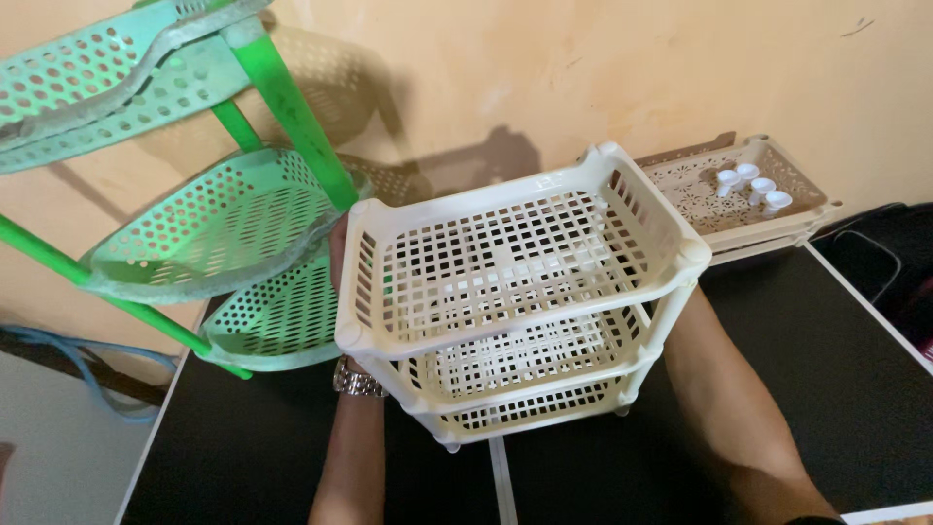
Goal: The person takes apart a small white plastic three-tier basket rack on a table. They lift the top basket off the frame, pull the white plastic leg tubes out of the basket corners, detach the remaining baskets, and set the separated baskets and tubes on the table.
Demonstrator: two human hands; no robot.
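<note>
A cream three-tier plastic rack (pixel 525 292) with lattice shelves stands on the black table (pixel 836 389), and I hold it from both sides. My left hand (pixel 337 251) grips its left side near the back corner, and a metal watch (pixel 356 380) sits on that wrist. My right hand (pixel 680 316) is against the rack's right post under the top tier. Its fingers are mostly hidden behind the rack, and only the forearm (pixel 724 399) shows clearly.
A green three-tier corner rack (pixel 224 219) with perforated shelves leans at the left, close to the cream rack. Stacked beige lattice trays (pixel 768 219) holding small white caps (pixel 753 187) lie at the back right by the wall. A dark bag (pixel 899 253) is at the far right.
</note>
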